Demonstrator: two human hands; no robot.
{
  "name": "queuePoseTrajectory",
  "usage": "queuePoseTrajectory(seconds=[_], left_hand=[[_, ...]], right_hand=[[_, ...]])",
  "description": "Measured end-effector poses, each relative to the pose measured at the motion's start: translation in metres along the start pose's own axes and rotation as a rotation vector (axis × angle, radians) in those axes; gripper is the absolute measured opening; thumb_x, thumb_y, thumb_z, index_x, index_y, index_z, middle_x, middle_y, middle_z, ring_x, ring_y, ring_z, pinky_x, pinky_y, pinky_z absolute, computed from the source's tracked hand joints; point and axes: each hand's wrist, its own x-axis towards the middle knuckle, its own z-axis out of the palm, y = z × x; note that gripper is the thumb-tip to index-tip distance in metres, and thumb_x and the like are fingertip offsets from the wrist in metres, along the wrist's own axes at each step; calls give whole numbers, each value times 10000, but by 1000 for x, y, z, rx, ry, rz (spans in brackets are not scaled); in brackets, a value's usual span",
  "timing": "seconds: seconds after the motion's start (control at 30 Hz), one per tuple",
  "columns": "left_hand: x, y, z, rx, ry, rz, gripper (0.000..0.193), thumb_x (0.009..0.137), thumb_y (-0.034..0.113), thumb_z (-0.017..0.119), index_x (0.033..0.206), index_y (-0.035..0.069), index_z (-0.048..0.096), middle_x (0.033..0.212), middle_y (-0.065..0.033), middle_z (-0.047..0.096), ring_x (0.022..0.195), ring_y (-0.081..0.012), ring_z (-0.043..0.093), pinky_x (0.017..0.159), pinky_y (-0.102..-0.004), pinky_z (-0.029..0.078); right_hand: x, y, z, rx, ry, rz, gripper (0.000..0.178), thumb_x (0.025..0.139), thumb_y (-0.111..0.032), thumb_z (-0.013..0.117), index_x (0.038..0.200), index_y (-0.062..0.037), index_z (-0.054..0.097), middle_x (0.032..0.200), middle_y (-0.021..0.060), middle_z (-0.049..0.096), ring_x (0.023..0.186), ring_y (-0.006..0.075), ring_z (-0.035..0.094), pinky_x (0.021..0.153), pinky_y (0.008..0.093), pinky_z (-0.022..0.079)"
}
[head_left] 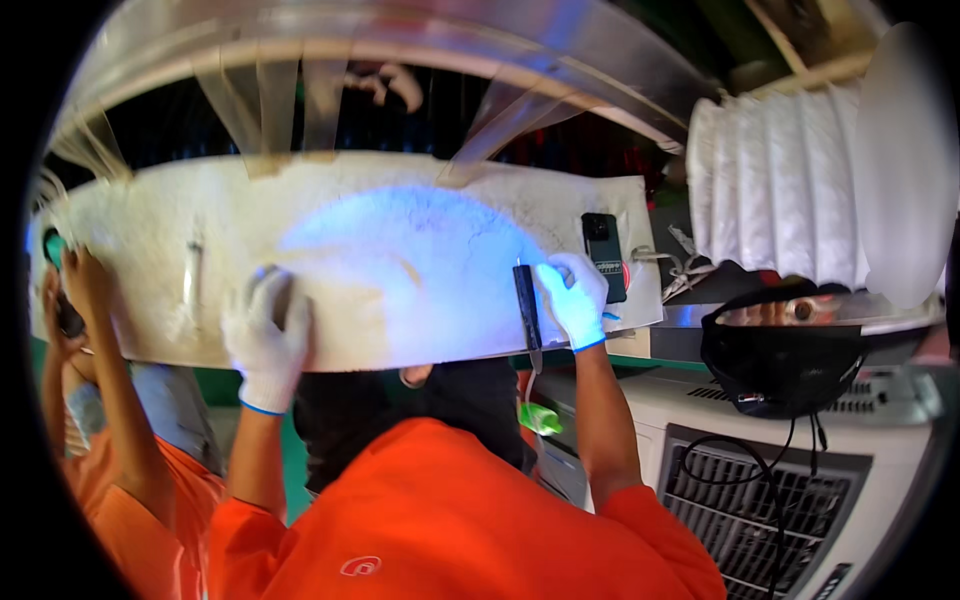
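Note:
My left hand point(265, 335), in a white knit glove with a blue cuff hem, is over the front of the white worktable point(350, 340). Its fingers are curled, with a grey, rounded patch between thumb and fingers that I cannot make out. My right hand point(578, 300), gloved alike, rests further right with its fingers bent together; what they may hold is hidden. Right beside its fingertips is a slim black-handled tool point(527, 305) with a thin blade-like end past the front edge. Whether the fingers grip that tool I cannot tell. Bluish light falls between the hands.
A syringe point(192, 272) lies left of my left hand. A dark phone point(602, 255) lies right of my right hand. Another person's hands point(85, 290) are busy at the far left. A white pleated duct point(780, 190) and a black bag point(780, 360) stand at right.

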Motion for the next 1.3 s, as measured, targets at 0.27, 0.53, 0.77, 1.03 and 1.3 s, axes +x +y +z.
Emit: queuePoseTrajectory(seconds=[0.27, 0.53, 0.77, 1.03, 1.3], left_hand=[[-6, 109, 62, -367, -273, 96, 371, 902, 251, 848, 1216, 70, 767, 1226, -161, 760, 1067, -366, 766, 917, -461, 623], [-1, 122, 75, -312, -298, 52, 306, 925, 305, 838, 1135, 85, 804, 1139, -137, 777, 945, -346, 793, 854, -448, 639], [-4, 118, 79, -399, -238, -22, 296, 916, 242, 849, 1144, 62, 793, 1122, -145, 770, 936, -325, 792, 847, -422, 634], [162, 246, -10, -526, 243, 731, 267, 913, 87, 774, 1170, 16, 759, 1160, -211, 755, 1054, -413, 759, 918, -459, 616], [418, 393, 69, -85, -60, 868, 213, 945, 206, 693, 1049, 59, 807, 1139, -192, 784, 1120, -403, 745, 988, -481, 610]], right_hand=[[-31, -46, 7, -6, -95, 29, 479, 863, -346, 905, 1229, -71, 764, 1075, 168, 732, 975, 376, 733, 869, 480, 594], [-5, -9, 27, 58, 185, 161, 376, 886, -370, 897, 1129, -108, 775, 981, 124, 735, 913, 370, 733, 808, 500, 594], [-1, -9, 33, 141, 236, 160, 337, 878, -305, 908, 1122, -104, 793, 960, 112, 761, 882, 331, 754, 806, 446, 610], [-2, 4, 44, 83, 261, 148, 321, 874, -314, 924, 1086, -110, 796, 896, 102, 756, 805, 321, 742, 758, 451, 607], [-10, -9, 31, 93, 313, 150, 223, 903, -344, 855, 1012, -173, 762, 910, 105, 711, 847, 366, 718, 735, 518, 582]])
